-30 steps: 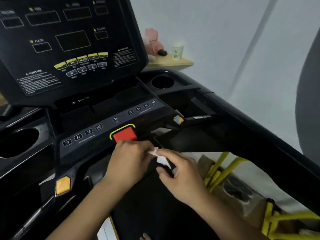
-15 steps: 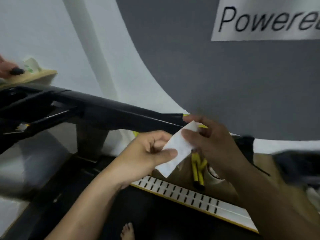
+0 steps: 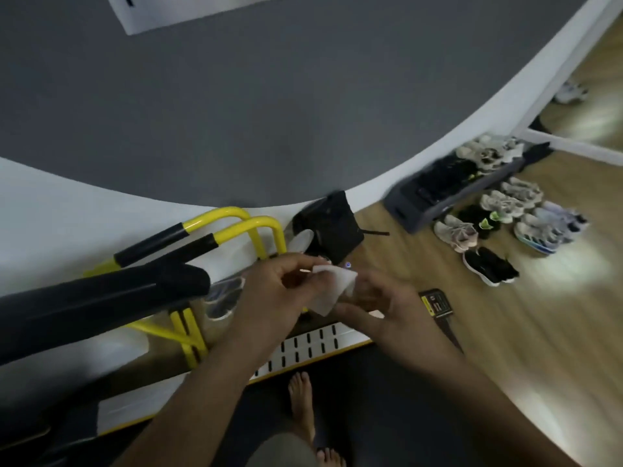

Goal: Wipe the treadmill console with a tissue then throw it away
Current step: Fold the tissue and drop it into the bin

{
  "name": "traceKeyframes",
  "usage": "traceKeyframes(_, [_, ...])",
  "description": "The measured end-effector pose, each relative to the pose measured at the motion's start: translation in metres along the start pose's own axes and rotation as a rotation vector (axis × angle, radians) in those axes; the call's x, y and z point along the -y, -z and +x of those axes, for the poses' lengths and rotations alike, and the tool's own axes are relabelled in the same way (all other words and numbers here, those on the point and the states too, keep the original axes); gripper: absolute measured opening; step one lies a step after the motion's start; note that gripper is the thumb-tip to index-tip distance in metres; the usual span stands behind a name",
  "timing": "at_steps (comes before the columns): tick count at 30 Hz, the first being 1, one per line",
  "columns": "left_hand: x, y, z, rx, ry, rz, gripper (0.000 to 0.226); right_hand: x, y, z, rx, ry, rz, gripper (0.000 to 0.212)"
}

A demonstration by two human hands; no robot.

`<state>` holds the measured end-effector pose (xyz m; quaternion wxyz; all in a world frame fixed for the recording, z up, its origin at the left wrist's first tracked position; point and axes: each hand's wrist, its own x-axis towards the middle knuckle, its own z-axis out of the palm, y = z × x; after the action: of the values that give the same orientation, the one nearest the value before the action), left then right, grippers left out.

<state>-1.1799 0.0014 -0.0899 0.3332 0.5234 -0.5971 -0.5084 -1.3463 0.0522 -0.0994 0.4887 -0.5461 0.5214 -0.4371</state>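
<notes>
A white tissue [image 3: 332,287] sits between my two hands in front of me. My left hand [image 3: 273,289] pinches its upper left edge with curled fingers. My right hand [image 3: 391,313] holds the tissue's lower right part, fingers bent around it. The treadmill console is out of view; only the black handrail [image 3: 101,298] reaches in from the left. A black bin [image 3: 332,227] lined with a bag stands on the floor by the wall, just beyond my hands.
Yellow metal frames [image 3: 242,224] lean beside the bin. The treadmill's white vented side rail [image 3: 303,348] runs below my hands, with my bare foot [image 3: 301,402] on the dark belt. Several shoes [image 3: 499,227] and a grey rack [image 3: 448,190] lie on the wooden floor at right.
My view has swung right from the console to the floor and wall. Both hands stayed on the tissue and carried it along, and the bin and shoes have come into view.
</notes>
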Motion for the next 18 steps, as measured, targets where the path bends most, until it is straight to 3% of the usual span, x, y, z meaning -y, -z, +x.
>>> traceKeyframes(6, [0.042,-0.012,0.064,-0.102,0.251,-0.245,0.014,-0.042,-0.006,0.062,-0.115,-0.214,-0.105,0.012])
traceKeyframes(11, [0.075,-0.011,0.112,-0.131,0.331,-0.268,0.01,-0.073,0.003,0.12,-0.202,-0.465,0.175,0.013])
traceKeyframes(14, [0.089,-0.023,0.139,-0.156,0.406,-0.285,0.021,-0.092,0.02,0.149,-0.132,-0.531,0.281,0.018])
traceKeyframes(16, [0.099,-0.035,0.16,-0.204,0.452,-0.291,0.02,-0.109,0.034,0.17,-0.061,-0.545,0.187,0.026])
traceKeyframes(18, [0.106,-0.052,0.184,-0.26,0.515,-0.306,0.018,-0.127,0.051,0.194,-0.022,-0.534,0.1,0.019])
